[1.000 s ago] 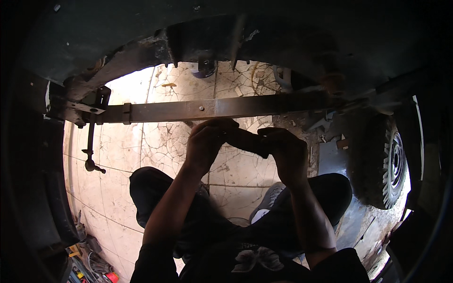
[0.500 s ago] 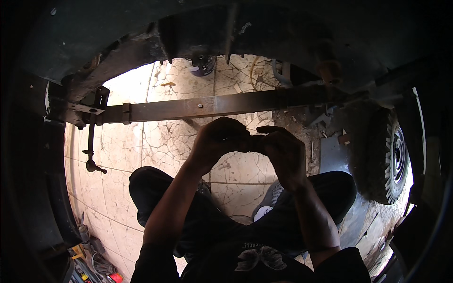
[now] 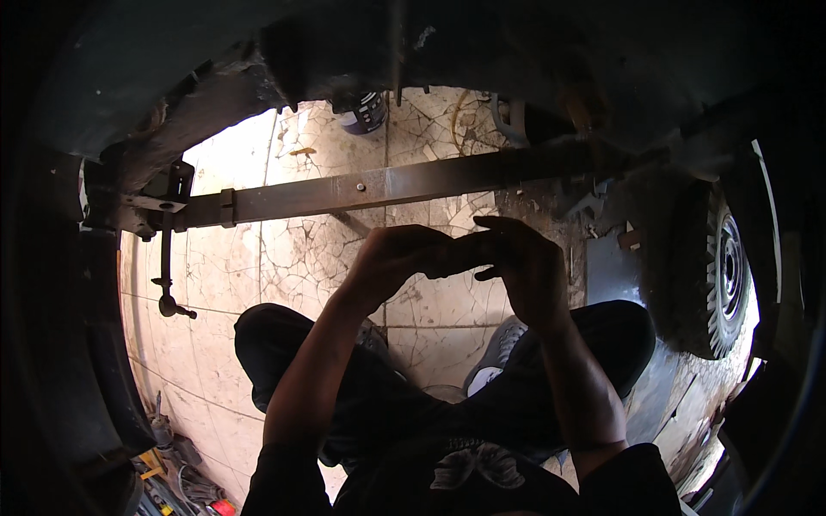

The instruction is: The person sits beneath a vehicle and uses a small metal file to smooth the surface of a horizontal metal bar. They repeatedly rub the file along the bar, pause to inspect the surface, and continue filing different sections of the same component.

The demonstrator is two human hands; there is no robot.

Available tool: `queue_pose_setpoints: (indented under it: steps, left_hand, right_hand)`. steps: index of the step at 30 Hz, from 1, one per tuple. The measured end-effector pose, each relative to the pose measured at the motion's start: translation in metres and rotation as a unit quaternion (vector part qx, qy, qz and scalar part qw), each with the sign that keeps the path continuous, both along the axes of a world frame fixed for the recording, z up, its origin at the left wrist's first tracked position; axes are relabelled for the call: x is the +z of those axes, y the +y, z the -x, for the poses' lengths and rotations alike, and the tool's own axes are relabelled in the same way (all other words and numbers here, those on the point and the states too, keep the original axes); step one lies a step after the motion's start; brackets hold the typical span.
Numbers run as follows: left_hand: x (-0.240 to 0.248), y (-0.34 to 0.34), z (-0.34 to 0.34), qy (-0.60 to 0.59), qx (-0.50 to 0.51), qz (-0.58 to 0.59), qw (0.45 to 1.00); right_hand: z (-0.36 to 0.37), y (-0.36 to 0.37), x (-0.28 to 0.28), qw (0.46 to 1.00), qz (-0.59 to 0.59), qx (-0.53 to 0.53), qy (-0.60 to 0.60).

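My left hand [image 3: 397, 256] is closed, its fingers wrapped round a short dark piece [image 3: 467, 252] in the middle of the view. Shade hides what kind of piece it is. From the other side, my right hand [image 3: 533, 258] reaches the same piece, with its index finger raised and its thumb below, parted around the piece's end. Both hands hang above the floor between my knees, just on the near side of a long flat metal bar [image 3: 344, 196] with a bolt head in it.
Overhead is a dark vehicle underbody [image 3: 344, 43]. At left a rod with a ball joint [image 3: 168, 303] hangs down; at right stands a wheel [image 3: 728, 271]. A dark container [image 3: 365, 116] sits beyond the bar. Tools [image 3: 185, 482] lie lower left on the cracked tile floor [image 3: 206, 344].
The right hand's fingers have spread wider around the piece, with the index finger lifted and the thumb dropped. The left hand stays closed. The view has shifted slightly.
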State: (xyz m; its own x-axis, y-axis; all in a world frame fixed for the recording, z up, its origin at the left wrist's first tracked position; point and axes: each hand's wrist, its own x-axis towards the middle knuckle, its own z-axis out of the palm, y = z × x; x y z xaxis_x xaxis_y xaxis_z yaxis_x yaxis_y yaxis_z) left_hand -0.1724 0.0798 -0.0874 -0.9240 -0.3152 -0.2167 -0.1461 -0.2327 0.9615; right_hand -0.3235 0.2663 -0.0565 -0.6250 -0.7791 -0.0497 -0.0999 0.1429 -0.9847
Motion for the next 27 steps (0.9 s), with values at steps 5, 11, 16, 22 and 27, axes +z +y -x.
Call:
queue_pose_setpoints:
  steps: [5, 11, 16, 22, 27]
  left_hand:
    - [0.007, 0.003, 0.002, -0.052, -0.003, 0.073, 0.996]
    - [0.017, -0.002, -0.002, -0.059, -0.025, 0.070, 0.995]
    - [0.017, 0.000, -0.006, -0.026, -0.047, 0.051, 0.997]
    - [0.025, 0.001, -0.016, -0.084, -0.071, 0.090, 0.990]
    - [0.022, -0.001, -0.027, -0.063, -0.068, 0.118, 0.989]
  right_hand:
    - [0.002, 0.002, 0.006, 0.997, -0.052, -0.012, 0.055]
    - [0.015, 0.002, -0.001, 0.997, -0.061, -0.014, 0.046]
    - [0.018, 0.003, -0.005, 0.998, -0.066, 0.020, 0.007]
    - [0.001, 0.006, 0.002, 0.993, -0.020, 0.060, -0.098]
    - [0.006, 0.009, 0.010, 0.986, -0.080, 0.130, -0.070]
